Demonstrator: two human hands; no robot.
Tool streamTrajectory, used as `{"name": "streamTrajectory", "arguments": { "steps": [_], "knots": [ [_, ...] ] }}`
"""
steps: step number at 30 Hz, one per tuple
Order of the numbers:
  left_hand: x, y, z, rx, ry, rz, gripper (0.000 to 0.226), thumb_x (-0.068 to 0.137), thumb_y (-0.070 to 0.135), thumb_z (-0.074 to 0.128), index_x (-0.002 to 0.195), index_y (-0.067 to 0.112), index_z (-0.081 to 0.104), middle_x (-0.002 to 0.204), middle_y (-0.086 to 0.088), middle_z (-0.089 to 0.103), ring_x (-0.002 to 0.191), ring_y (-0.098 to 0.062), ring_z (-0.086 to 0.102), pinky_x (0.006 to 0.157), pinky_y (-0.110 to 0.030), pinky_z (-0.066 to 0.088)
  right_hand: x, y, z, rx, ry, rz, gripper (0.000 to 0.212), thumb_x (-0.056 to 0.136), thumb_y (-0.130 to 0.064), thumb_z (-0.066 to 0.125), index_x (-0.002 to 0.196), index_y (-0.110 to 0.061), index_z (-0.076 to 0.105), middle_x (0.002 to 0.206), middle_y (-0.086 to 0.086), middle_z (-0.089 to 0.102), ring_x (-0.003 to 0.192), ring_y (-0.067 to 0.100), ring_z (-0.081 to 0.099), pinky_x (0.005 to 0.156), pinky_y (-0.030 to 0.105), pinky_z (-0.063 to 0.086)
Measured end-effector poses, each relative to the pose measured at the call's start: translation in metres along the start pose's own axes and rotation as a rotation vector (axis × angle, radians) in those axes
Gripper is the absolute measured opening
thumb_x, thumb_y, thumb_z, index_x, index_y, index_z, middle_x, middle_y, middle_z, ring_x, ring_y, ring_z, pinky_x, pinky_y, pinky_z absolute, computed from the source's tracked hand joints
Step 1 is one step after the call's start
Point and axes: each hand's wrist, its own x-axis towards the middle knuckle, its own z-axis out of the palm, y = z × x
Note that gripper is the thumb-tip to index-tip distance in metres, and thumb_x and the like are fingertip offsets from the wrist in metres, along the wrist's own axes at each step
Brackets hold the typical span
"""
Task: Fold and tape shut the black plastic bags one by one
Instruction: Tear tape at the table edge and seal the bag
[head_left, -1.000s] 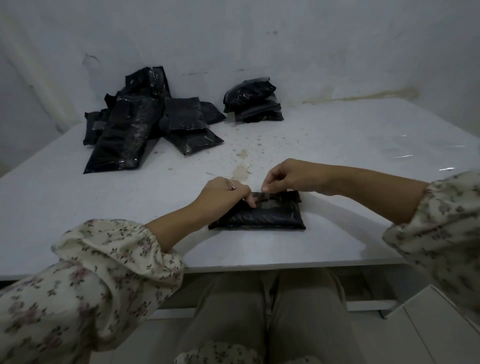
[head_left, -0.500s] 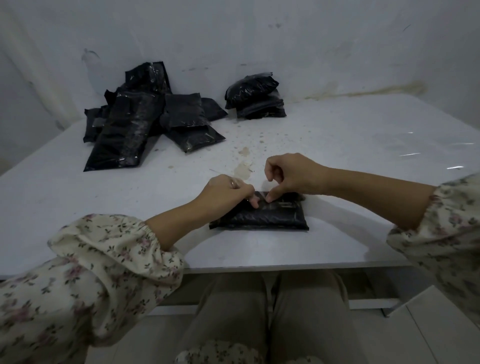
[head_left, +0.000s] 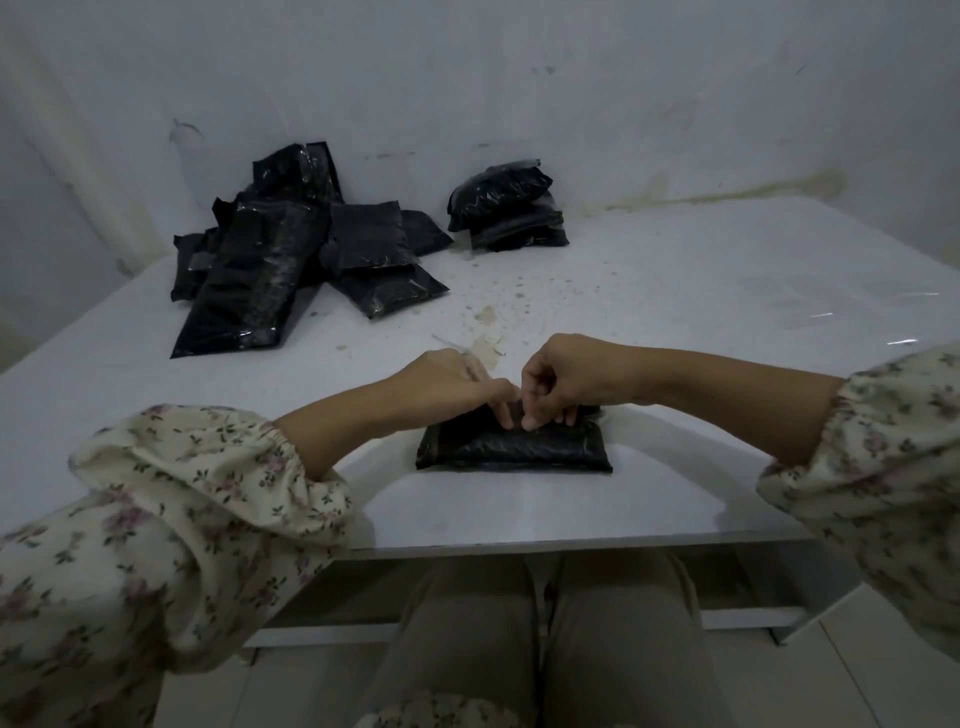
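Black plastic bags (head_left: 260, 280), long and unfolded, sprawl in a loose heap at the far left of the wide white table (head_left: 701, 312). Just right of that heap, against the far wall, sits a small stack of folded black bags (head_left: 506, 213). One folded black plastic bag (head_left: 511, 449) lies flat in front of me, close to the table's near edge. My left hand (head_left: 452, 382) holds down its far fold with curled fingers. My right hand (head_left: 569, 382), just beside the left, pinches the same fold between thumb and fingertips (head_left: 531, 423).
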Motion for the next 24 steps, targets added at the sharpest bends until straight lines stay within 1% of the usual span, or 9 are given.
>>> {"name": "streamTrajectory", "arguments": {
  "steps": [3,6,8,11,15,18,19,21,24],
  "knots": [
    [-0.001,-0.001,-0.005,0.045,-0.054,0.02,0.03,0.088,0.048,0.06,0.075,0.028,0.078,0.093,0.013,0.06,0.098,-0.005,0.053,0.081,-0.015,0.038,0.0,0.001,0.0,0.014,-0.002,0.007,0.013,0.077,-0.009,0.078,0.074,-0.007,0.065,0.064,0.0,0.062,0.06,0.009,0.058,0.056,0.015,0.049],
    [-0.001,-0.005,-0.011,0.046,-0.126,0.052,0.032,0.08,0.059,0.061,0.077,0.032,0.078,0.1,0.015,0.062,0.106,-0.002,0.052,0.089,-0.015,0.034,0.0,0.002,0.0,0.04,0.004,0.005,0.013,0.077,-0.009,0.078,0.073,-0.007,0.065,0.065,-0.001,0.063,0.06,0.008,0.058,0.057,0.016,0.05],
    [-0.002,-0.009,-0.012,0.045,-0.136,0.074,0.03,0.082,0.058,0.06,0.079,0.034,0.078,0.105,0.014,0.064,0.109,0.001,0.051,0.09,-0.011,0.032,0.0,0.002,0.0,0.055,0.008,0.002,0.014,0.077,-0.008,0.078,0.072,-0.008,0.065,0.063,-0.002,0.063,0.057,0.005,0.058,0.056,0.015,0.049],
    [-0.004,-0.017,-0.009,0.02,-0.053,0.095,0.026,0.091,0.044,0.058,0.083,0.032,0.079,0.101,0.016,0.067,0.101,0.004,0.056,0.086,-0.008,0.035,0.0,0.002,0.001,0.053,0.015,-0.005,0.015,0.076,-0.007,0.078,0.071,-0.008,0.064,0.063,-0.001,0.063,0.057,0.006,0.058,0.056,0.016,0.05],
    [-0.004,-0.024,0.001,-0.031,0.085,0.07,0.025,0.09,0.044,0.058,0.087,0.029,0.078,0.096,0.016,0.071,0.095,0.002,0.059,0.083,-0.008,0.041,0.0,0.002,0.002,0.05,0.022,-0.016,0.015,0.076,-0.008,0.079,0.07,-0.009,0.064,0.064,0.0,0.063,0.058,0.008,0.059,0.055,0.015,0.049],
    [-0.002,-0.03,0.005,0.2,0.17,0.208,0.028,0.091,0.045,0.055,0.089,0.025,0.074,0.099,0.012,0.061,0.089,0.0,0.055,0.075,-0.005,0.038,0.001,0.003,0.002,0.047,0.021,-0.018,0.015,0.076,-0.009,0.079,0.071,-0.009,0.065,0.064,0.0,0.062,0.06,0.01,0.059,0.056,0.016,0.049],
    [-0.003,-0.032,0.003,0.257,0.157,0.273,0.026,0.092,0.045,0.055,0.09,0.027,0.072,0.1,0.01,0.057,0.088,0.0,0.053,0.075,-0.006,0.037,0.001,0.003,0.003,0.046,0.021,-0.019,0.015,0.075,-0.009,0.079,0.072,-0.009,0.065,0.064,0.0,0.062,0.06,0.01,0.059,0.056,0.017,0.049],
    [-0.004,-0.039,-0.007,0.344,0.045,0.383,0.026,0.09,0.051,0.053,0.097,0.032,0.069,0.102,0.008,0.054,0.091,0.002,0.051,0.08,-0.008,0.036,0.001,0.003,0.003,0.049,0.025,-0.02,0.014,0.075,-0.009,0.079,0.072,-0.008,0.066,0.065,0.0,0.063,0.058,0.008,0.059,0.056,0.016,0.049],
    [-0.002,-0.041,-0.022,0.488,-0.123,0.43,0.055,0.08,0.073,0.045,0.115,0.036,0.064,0.111,0.01,0.049,0.105,0.0,0.043,0.093,-0.013,0.033,0.001,0.003,0.003,0.054,0.026,-0.025,0.014,0.076,-0.008,0.079,0.072,-0.009,0.066,0.066,0.001,0.065,0.054,0.004,0.058,0.055,0.015,0.048]
  ]
}}
